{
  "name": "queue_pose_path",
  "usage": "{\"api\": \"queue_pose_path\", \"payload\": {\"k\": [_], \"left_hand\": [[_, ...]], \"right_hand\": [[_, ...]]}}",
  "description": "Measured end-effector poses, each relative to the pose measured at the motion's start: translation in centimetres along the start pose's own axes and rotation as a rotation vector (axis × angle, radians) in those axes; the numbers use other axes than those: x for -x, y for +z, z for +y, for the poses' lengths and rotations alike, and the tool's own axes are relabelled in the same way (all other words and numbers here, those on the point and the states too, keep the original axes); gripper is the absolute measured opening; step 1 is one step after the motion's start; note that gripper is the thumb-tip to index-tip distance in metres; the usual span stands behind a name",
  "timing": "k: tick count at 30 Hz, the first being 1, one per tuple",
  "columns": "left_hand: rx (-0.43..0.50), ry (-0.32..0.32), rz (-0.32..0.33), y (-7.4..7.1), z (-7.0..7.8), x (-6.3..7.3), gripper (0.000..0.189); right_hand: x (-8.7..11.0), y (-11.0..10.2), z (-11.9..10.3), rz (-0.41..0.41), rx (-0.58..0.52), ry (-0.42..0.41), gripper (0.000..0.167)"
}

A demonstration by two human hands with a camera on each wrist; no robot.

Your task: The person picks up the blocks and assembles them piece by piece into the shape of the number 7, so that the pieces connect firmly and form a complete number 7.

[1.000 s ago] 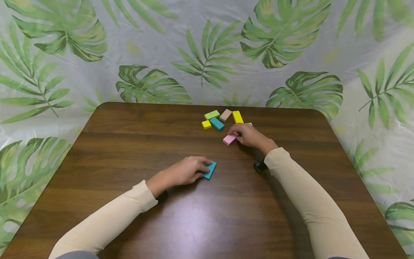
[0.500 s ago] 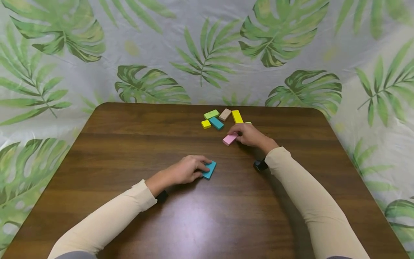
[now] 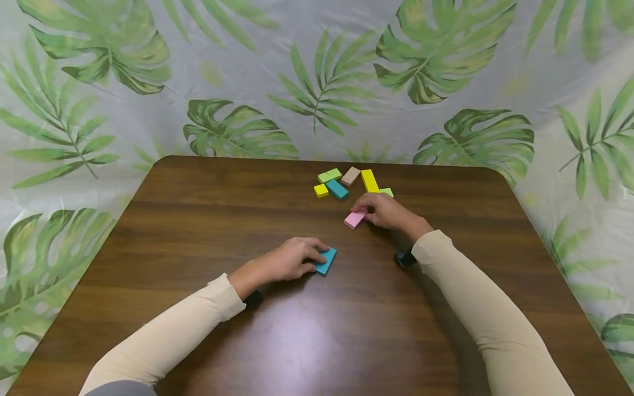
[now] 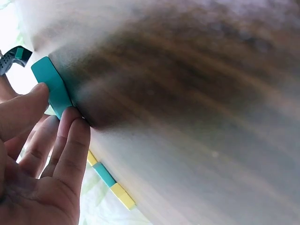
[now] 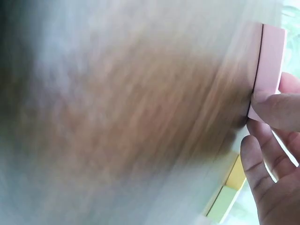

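Head view: in the last half second the left hand and its turquoise block have kept their place on the table; the right hand has drawn its pink block slightly away from the far edge, uncovering more of a light green block. The gap between the two held blocks has narrowed a little, which suggests that the pink one is being moved while the turquoise one is kept steady.

Left to right, the left hand pinches the turquoise block, which lies at its fingertips, farther from the table's far edge than all the others; the left wrist view shows thumb and fingers about it. Near the far edge, right of its middle, lie a small yellow block, a lime block, a teal block and a tan block. The pink block, in front of these, projects leftward from the pinching thumb and fingers of the right hand. Beyond that hand lie a long yellow block and the light green block.
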State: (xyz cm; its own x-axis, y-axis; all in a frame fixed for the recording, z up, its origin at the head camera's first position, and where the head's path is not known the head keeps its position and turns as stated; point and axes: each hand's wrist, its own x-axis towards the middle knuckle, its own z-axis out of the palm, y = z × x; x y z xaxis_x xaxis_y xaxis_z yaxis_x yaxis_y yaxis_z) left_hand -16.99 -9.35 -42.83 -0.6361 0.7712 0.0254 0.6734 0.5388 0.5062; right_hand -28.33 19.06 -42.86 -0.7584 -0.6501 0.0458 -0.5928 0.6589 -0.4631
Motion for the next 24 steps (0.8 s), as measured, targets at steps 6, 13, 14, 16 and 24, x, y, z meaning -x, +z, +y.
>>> {"api": "queue_pose_path", "payload": {"k": [6, 13, 14, 16, 24], "left_hand": [[0.003, 0.002, -0.002, -0.2, 0.1, -0.1, 0.025], [-0.001, 0.010, -0.002, -0.1, 0.1, -0.2, 0.025], [-0.002, 0.009, -0.005, -0.1, 0.1, -0.2, 0.025], [-0.002, 0.003, -0.010, -0.1, 0.0, -0.3, 0.025], [0.009, 0.000, -0.007, -0.1, -0.1, -0.2, 0.025]], "right_hand": [[-0.1, 0.2, -0.7, -0.030, -0.005, -0.015, 0.031], [-0.2, 0.6, -1.0, -0.047, -0.039, -0.033, 0.032], [-0.2, 0.7, -1.1, -0.049, -0.043, -0.040, 0.032], [-0.3, 0.9, -1.1, -0.053, -0.050, -0.045, 0.033], [-0.2, 1.1, -1.5, -0.055, -0.054, -0.032, 0.032]]}}
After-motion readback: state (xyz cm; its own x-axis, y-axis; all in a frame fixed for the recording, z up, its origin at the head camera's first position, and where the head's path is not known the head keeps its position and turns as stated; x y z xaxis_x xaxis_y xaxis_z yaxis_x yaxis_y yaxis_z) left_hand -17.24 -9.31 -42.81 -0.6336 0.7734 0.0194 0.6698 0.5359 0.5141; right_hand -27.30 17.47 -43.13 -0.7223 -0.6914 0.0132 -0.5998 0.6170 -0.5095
